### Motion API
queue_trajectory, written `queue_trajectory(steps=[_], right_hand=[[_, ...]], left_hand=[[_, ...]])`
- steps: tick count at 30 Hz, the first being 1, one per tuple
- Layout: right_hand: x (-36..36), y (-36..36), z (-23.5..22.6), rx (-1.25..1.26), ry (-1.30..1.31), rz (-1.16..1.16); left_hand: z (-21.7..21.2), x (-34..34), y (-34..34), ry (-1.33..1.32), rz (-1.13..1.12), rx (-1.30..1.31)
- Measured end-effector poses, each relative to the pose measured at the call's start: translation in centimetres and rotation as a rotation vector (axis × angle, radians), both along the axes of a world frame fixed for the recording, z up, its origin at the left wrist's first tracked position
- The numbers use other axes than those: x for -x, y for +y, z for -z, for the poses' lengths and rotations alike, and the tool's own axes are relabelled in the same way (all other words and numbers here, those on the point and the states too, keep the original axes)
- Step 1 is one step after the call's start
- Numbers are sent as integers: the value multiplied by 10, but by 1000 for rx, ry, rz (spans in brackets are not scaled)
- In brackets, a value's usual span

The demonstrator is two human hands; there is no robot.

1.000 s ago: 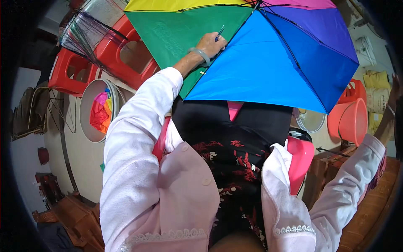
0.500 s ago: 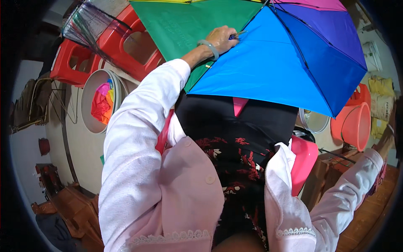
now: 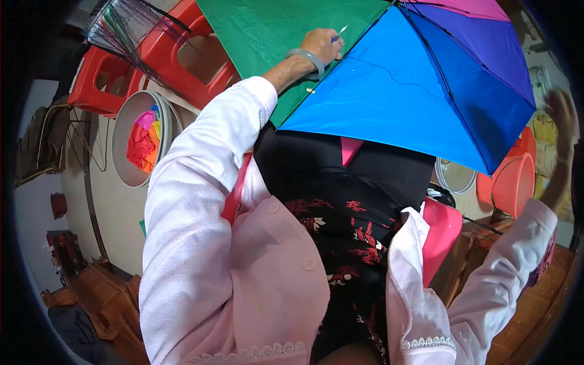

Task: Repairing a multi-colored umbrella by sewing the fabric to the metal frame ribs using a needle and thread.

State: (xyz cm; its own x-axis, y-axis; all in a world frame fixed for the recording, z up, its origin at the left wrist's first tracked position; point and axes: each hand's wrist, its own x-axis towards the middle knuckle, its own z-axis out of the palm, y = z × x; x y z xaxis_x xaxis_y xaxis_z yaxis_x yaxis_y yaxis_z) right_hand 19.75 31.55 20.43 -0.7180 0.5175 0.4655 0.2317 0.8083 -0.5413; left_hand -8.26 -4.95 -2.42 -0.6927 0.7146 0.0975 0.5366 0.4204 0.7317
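Observation:
A multicoloured umbrella canopy (image 3: 380, 112) is spread across my lap, its dark ribs showing between green, blue, purple and pink panels. My left hand (image 3: 321, 47) rests on the green panel, close to the seam with the blue one. Its closed fingers hold a small blue-handled tool (image 3: 342, 31) with a pointed metal tip; its exact kind is unclear. A loose dark thread (image 3: 398, 78) curves over the light blue panel. Away from the canopy, my right hand (image 3: 561, 112) is raised at the far right, its fingers smeared by motion.
Red plastic stools (image 3: 182, 55) stand at the upper left, a bundle of dark strands (image 3: 131, 27) on top. Below them, a pale bucket (image 3: 125, 125) holds bright folded cloth (image 3: 143, 143). An orange-red bucket (image 3: 508, 185) and yellow sacks (image 3: 544, 134) are at the right, above wooden furniture (image 3: 535, 310).
My right hand has risen from low at the right edge to beside the canopy. My left hand has shifted slightly left onto the green panel. The nearly straight thread now lies slack and curved.

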Motion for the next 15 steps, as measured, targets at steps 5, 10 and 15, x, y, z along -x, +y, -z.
queue_trajectory(steps=[5,10,15], right_hand=[[136,-100,89,744,-492,-475],[198,-196,172,-423,-506,-658],[204,-222,218,-200,-529,-541]], left_hand=[[-4,-1,-5,-70,-89,9],[0,-1,-1,-57,-60,26],[6,3,1,-89,-72,62]])
